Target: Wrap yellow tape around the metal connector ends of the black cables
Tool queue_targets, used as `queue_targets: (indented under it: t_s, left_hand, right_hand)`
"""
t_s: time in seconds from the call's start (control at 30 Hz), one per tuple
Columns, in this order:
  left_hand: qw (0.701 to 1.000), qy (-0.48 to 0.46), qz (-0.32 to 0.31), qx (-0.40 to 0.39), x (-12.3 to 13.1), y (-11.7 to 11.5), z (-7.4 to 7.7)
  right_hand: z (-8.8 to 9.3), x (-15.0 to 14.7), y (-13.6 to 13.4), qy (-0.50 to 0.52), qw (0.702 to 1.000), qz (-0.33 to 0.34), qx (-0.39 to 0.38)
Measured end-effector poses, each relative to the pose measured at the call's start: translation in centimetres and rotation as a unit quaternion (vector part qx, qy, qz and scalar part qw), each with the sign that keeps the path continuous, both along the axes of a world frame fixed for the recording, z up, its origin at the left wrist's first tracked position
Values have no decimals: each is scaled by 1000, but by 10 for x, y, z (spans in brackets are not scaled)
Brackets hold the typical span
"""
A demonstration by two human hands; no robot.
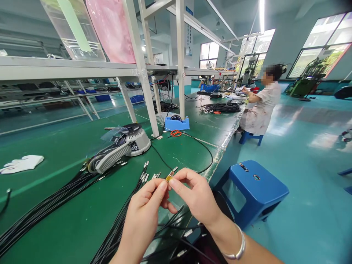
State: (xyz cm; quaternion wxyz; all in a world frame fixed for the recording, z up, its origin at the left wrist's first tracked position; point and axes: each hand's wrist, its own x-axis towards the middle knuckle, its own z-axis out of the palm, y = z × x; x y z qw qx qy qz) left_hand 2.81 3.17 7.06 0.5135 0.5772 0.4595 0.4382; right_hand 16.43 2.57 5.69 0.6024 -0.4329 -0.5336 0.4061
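Observation:
My left hand (145, 209) and my right hand (194, 194) meet above the edge of the green bench (68, 154). Both pinch a small metal cable connector (170, 176) with a strip of yellow tape on it. The connector's black cable runs down between my wrists. A bundle of black cables with metal plugs (121, 220) lies under my hands, its plug ends (145, 172) fanned out just beyond my fingers. A grey electric tape dispenser (121, 146) stands a little further back on the left.
White gloves (22, 163) lie at the left. Orange scissors (175, 133) and a blue tape holder (177, 123) sit by the white frame post (143, 73). A blue stool (253, 187) stands to my right. Another person (261, 106) sits further down the bench beside coiled cables (220, 107).

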Motion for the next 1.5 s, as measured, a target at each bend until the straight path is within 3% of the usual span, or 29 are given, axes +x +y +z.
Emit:
queue_targets:
  t_s: [0.37, 0.6, 0.73, 0.8, 0.9, 1.1, 1.33, 1.5]
  left_hand:
    - [979, -138, -103, -107, -2, 2, 6]
    - [973, -121, -149, -131, -8, 7, 4]
    - [997, 31, -72, -18, -7, 4, 8]
    - [994, 95, -10, 58, -5, 0, 9]
    - [985, 116, 37, 126, -2, -3, 8]
    - [980, 132, 84, 124, 2, -5, 7]
    - [959, 145, 145, 195, 11, -12, 3]
    - [975, 119, 143, 123, 13, -14, 5]
  right_hand:
    - [1, 4, -3, -3, 999, 17, 43]
    - [-5, 7, -1, -24, 997, 26, 75]
    - [-6, 7, -4, -53, 997, 1, 54]
    - [-5, 6, -8, -50, 998, -20, 37]
    - [-4, 2, -12, -27, 999, -31, 16]
    - [-7, -2, -12, 10, 1000, -15, -9]
    - [-4, -4, -15, 44, 999, -7, -17]
    - [-5, -7, -11, 52, 998, -15, -36]
